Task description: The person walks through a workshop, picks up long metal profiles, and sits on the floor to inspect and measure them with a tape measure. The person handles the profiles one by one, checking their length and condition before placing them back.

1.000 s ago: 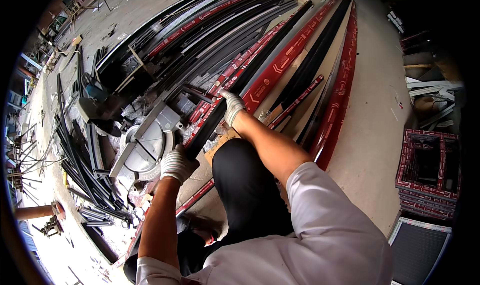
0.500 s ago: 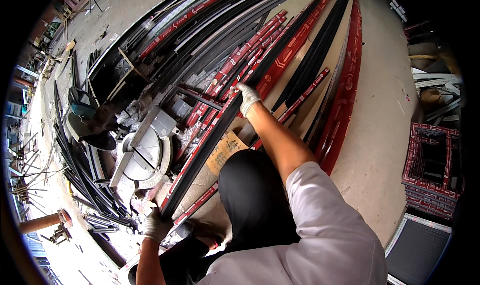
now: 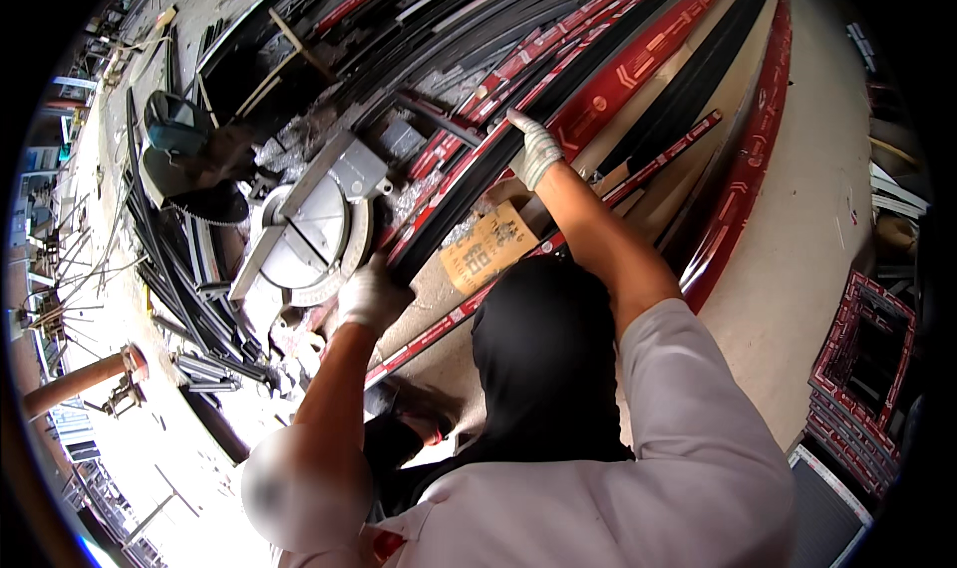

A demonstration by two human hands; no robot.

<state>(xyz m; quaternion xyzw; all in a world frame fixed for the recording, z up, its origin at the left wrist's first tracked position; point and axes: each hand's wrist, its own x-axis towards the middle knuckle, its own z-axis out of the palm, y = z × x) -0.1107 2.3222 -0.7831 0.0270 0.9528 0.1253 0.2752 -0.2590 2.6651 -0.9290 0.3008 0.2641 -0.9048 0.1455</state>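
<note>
A long black aluminium profile (image 3: pixel 451 214) with red film along its edge runs slantwise from front left to far right. My left hand (image 3: pixel 371 297), in a pale work glove, is closed around its near end. Farther along, my gloved right hand (image 3: pixel 535 152) grips the same bar from its right side, thumb over the top; some fingers are hidden beneath. Just left of the bar is the round metal table (image 3: pixel 304 237) of a mitre saw, with its toothed blade (image 3: pixel 207 207) beyond.
Red-and-black profiles (image 3: pixel 638 65) lie in long rows beyond my hands. A flattened cardboard piece (image 3: pixel 488 247) is under the bar, near my dark-clad knee (image 3: pixel 546 354). Rectangular red-filmed frames (image 3: pixel 862 359) are stacked at right. Black offcuts (image 3: pixel 214 314) clutter the floor at left.
My left hand has moved forward and right, with the profile's near end now beside the saw table. The right hand still holds the bar. The whole view has shifted somewhat.
</note>
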